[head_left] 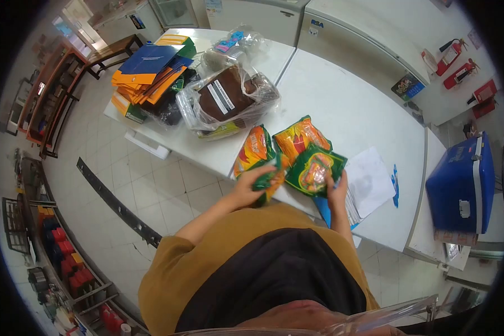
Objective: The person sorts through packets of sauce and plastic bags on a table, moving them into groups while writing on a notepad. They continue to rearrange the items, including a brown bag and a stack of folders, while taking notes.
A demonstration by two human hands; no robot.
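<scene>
Near the front edge of the white table (341, 101), my left hand (248, 187) is closed on a green and orange packet (270, 180). My right hand (337, 193) grips the right edge of a green packet (315, 170) with a yellow outline. Behind them, an orange and yellow packet (301, 136) lies on the table. Another orange packet (255, 147) lies beside it to the left, partly behind my left hand. White papers (369, 182) lie right of my right hand, over a blue folder (323, 211). A blue pen (396, 185) is beside the papers.
Clear plastic bags hold a brown package (224, 95) at the table's left part. Blue and orange envelopes (151, 60) are piled beyond it. A blue cooler box (459, 182) stands at the right. White freezers (364, 39) line the far side, with red fire extinguishers (451, 59) on the wall.
</scene>
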